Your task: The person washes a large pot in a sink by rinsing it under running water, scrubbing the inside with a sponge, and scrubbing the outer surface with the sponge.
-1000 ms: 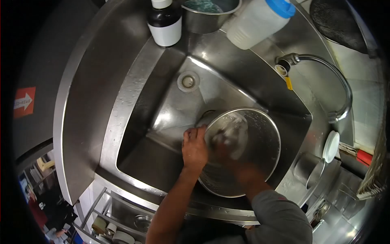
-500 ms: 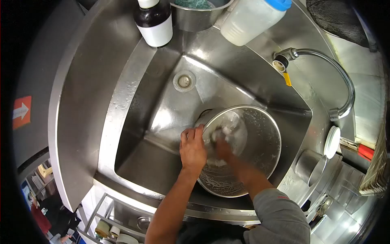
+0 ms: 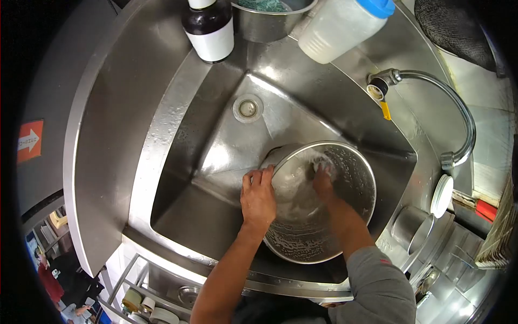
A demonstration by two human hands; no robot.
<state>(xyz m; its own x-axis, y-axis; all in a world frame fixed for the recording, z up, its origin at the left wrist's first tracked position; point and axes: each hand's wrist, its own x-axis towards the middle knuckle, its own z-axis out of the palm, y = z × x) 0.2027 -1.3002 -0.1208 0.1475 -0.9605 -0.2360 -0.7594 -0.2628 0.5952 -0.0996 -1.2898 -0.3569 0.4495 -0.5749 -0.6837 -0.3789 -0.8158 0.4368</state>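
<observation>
A large round metal pot [image 3: 302, 248] leans in the sink, its open mouth facing me and soap suds streaking its inner wall. My left hand [image 3: 258, 201] is closed over the pot's left rim, fingers curled across the edge. Deep inside the pot, my right hand [image 3: 324, 181] presses against the upper inner wall with its fingers bunched together. Pale foam surrounds those fingers, and what they hold cannot be made out. Cloudy, sudsy liquid shows on the pot's bottom beside this hand.
The sink [image 3: 216, 156] has a drain [image 3: 247, 108]. Along its back edge stand a dark bottle [image 3: 213, 40], a metal basin [image 3: 264, 24] with green scrubbing material, and a blue-lidded container [image 3: 345, 29]. At right are a faucet [image 3: 467, 119], a white lid [image 3: 442, 196] and a small metal pot [image 3: 413, 229].
My right hand has moved up and to the right inside the pot, across the soapy surface. My left hand keeps its hold on the rim. The view has shifted slightly.
</observation>
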